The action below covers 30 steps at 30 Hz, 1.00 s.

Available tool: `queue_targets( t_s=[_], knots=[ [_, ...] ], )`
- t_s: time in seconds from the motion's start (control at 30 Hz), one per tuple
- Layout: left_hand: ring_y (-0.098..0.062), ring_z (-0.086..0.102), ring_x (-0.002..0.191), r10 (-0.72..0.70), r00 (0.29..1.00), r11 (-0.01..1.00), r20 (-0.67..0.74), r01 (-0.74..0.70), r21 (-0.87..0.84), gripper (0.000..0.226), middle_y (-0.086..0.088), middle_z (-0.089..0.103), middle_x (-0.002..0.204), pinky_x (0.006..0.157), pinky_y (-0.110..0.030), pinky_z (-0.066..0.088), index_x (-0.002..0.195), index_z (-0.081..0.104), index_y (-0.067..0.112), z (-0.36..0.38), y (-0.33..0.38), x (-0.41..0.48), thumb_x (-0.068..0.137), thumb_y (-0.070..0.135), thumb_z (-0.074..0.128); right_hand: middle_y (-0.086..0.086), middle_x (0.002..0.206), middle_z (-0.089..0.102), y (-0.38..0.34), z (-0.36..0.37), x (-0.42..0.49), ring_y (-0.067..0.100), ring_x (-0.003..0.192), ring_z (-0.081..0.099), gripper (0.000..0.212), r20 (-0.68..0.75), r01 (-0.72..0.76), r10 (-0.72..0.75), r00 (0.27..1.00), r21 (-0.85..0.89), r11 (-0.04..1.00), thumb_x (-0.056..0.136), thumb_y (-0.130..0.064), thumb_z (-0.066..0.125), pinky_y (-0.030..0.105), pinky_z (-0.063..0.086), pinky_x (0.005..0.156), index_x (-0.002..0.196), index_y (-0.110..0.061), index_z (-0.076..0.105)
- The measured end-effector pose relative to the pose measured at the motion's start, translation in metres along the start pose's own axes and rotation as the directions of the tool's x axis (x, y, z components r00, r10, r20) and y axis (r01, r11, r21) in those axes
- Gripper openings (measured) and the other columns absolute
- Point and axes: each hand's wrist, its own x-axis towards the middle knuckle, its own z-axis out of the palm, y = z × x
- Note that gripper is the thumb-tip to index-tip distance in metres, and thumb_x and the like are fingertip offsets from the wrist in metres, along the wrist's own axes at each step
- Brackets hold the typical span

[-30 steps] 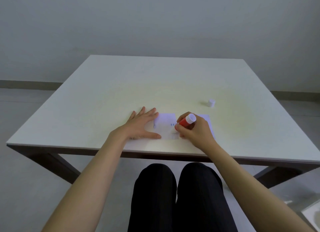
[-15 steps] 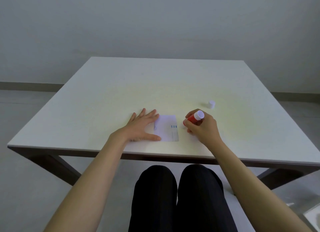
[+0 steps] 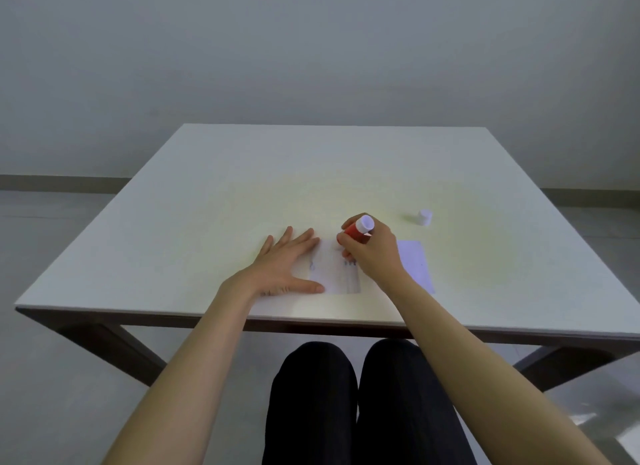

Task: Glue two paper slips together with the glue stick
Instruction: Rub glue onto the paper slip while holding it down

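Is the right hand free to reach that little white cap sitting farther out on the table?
Probably yes. The cap stands alone on the table, beyond and to the right of the right hand, with nothing between them. But that hand is gripping the glue stick, so picking it up would be awkward.

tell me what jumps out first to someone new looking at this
The red glue stick, gripped in the right hand and tilted over the printed paper slip at the table's near edge. The left hand lies flat, pinning that slip. A small white cap stands alone farther right.
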Motion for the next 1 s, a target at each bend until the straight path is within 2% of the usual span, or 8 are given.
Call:
queue_targets(
  t_s=[0.17,0.33,0.43,0.53,0.7,0.8,0.9,1.0],
  knots=[
    [-0.009,-0.017,0.145,-0.019,1.0,1.0,-0.004,0.019,-0.014,0.094,0.017,-0.003,0.159,0.117,-0.039,-0.014,0.15,0.012,0.031,-0.001,0.002,-0.001,0.076,0.056,0.064,0.006,0.075,0.07,-0.004,-0.01,-0.011,0.017,0.059,0.066,0.013,-0.063,-0.083,0.109,0.992,0.329,0.941,0.081,-0.008,0.065,0.029,0.058,0.065,0.093,-0.005,0.063],
    [-0.007,-0.017,0.145,-0.046,0.999,0.995,0.016,0.048,-0.09,0.09,0.017,-0.001,0.159,0.117,-0.036,-0.015,0.149,0.011,0.036,-0.005,0.005,-0.003,0.079,0.049,0.065,0.006,0.079,0.067,-0.014,-0.015,-0.036,0.014,0.063,0.068,0.015,0.117,-0.234,0.236,0.965,0.796,0.558,0.088,-0.008,0.062,0.021,0.056,0.061,0.101,-0.007,0.055],
    [-0.004,-0.009,0.146,-0.067,0.996,0.972,-0.063,0.051,-0.228,0.076,0.022,0.011,0.156,0.117,-0.036,-0.012,0.143,0.02,0.046,-0.006,0.012,-0.008,0.081,0.047,0.065,0.003,0.07,0.065,-0.022,-0.015,-0.048,0.009,0.053,0.066,0.014,0.201,-0.321,0.339,0.919,0.88,0.351,0.089,-0.011,0.062,0.017,0.055,0.054,0.1,-0.006,0.057],
    [0.002,0.015,0.142,-0.049,0.96,0.878,-0.276,-0.09,-0.47,0.052,0.028,0.034,0.142,0.12,-0.041,0.005,0.127,0.041,0.051,-0.002,0.03,-0.017,0.083,0.039,0.066,0.0,0.077,0.069,-0.031,-0.012,-0.058,0.007,0.045,0.055,0.012,0.305,-0.42,0.383,0.872,0.868,0.266,0.084,-0.017,0.068,0.015,0.047,0.045,0.093,-0.013,0.061],
    [0.002,0.054,0.119,-0.038,0.872,0.672,-0.488,-0.339,-0.658,0.031,0.018,0.067,0.119,0.103,-0.019,0.04,0.113,0.066,0.034,0.012,0.073,-0.023,0.082,0.029,0.068,-0.009,0.077,0.076,-0.036,0.003,-0.067,0.009,0.075,0.056,0.019,0.401,-0.505,0.404,0.822,0.841,0.195,0.083,-0.026,0.068,0.02,0.039,0.062,0.101,-0.021,0.065],
    [0.006,0.061,0.107,-0.09,0.847,0.565,-0.524,-0.39,-0.727,0.021,0.023,0.07,0.108,0.085,-0.003,0.041,0.103,0.072,0.034,0.014,0.084,-0.023,0.083,0.027,0.066,-0.011,0.081,0.075,-0.036,0.008,-0.07,0.011,0.081,0.053,0.03,0.403,-0.524,0.402,0.822,0.812,0.258,0.083,-0.031,0.069,0.021,0.039,0.067,0.112,-0.027,0.063],
    [0.0,0.063,0.107,-0.142,0.832,0.508,-0.536,-0.404,-0.761,0.014,0.016,0.073,0.106,0.088,-0.011,0.045,0.092,0.076,0.027,0.008,0.083,-0.023,0.081,0.03,0.068,-0.01,0.093,0.074,-0.03,0.0,-0.071,0.014,0.078,0.052,0.032,0.37,-0.514,0.364,0.855,0.699,0.496,0.081,-0.046,0.064,0.026,0.04,0.072,0.107,-0.027,0.068],
    [0.008,0.063,0.101,-0.179,0.774,0.591,-0.607,-0.409,-0.695,0.016,0.015,0.076,0.083,0.083,-0.004,0.043,0.071,0.076,0.019,-0.018,0.072,-0.019,0.081,0.028,0.067,-0.002,0.1,0.071,-0.024,-0.016,-0.069,0.016,0.07,0.055,0.041,0.277,-0.466,0.381,0.882,0.637,0.614,0.081,-0.052,0.061,0.027,0.04,0.065,0.107,-0.02,0.066]
  ],
)
